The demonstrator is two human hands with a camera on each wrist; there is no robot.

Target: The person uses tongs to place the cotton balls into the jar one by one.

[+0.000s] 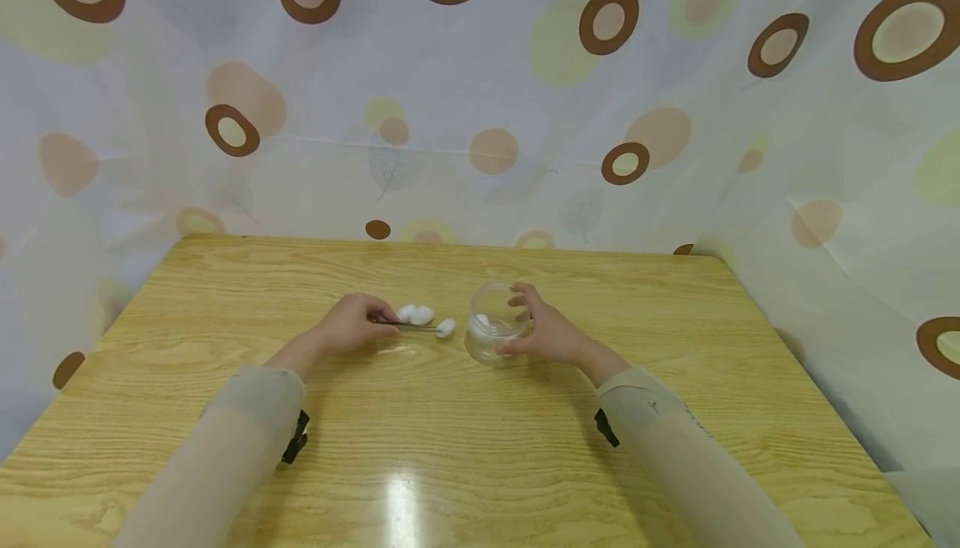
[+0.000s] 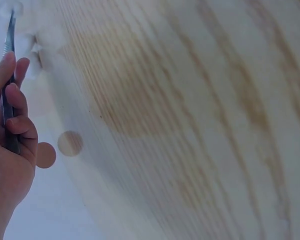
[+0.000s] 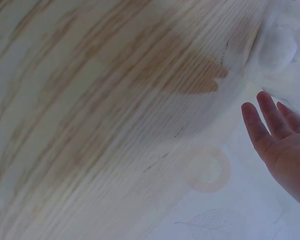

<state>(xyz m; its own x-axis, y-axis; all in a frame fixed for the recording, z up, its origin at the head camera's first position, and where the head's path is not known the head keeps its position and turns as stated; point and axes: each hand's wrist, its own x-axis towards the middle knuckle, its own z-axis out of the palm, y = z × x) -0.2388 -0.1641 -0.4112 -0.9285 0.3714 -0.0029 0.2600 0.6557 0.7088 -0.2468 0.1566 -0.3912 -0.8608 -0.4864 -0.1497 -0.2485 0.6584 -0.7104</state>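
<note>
My left hand point(image 1: 348, 327) holds metal tweezers point(image 1: 414, 327), gripped along their length in the left wrist view. At the tweezers' tips is a white cotton ball point(image 1: 446, 328), just left of the jar. Other cotton balls point(image 1: 422, 315) lie on the table behind the tweezers. My right hand point(image 1: 553, 336) grips a clear, round jar point(image 1: 480, 351) from its right side, thumb at the front and fingers behind. The jar's open mouth leans slightly toward the right. White cotton balls point(image 3: 277, 48) show inside it in the right wrist view, where the hand is partly cut off.
Both hands work over a wood-grain table point(image 1: 450, 431). A patterned cloth point(image 1: 435, 115) with brown rings hangs behind the table's far edge and along the sides. Dark straps point(image 1: 296, 436) show under the sleeves.
</note>
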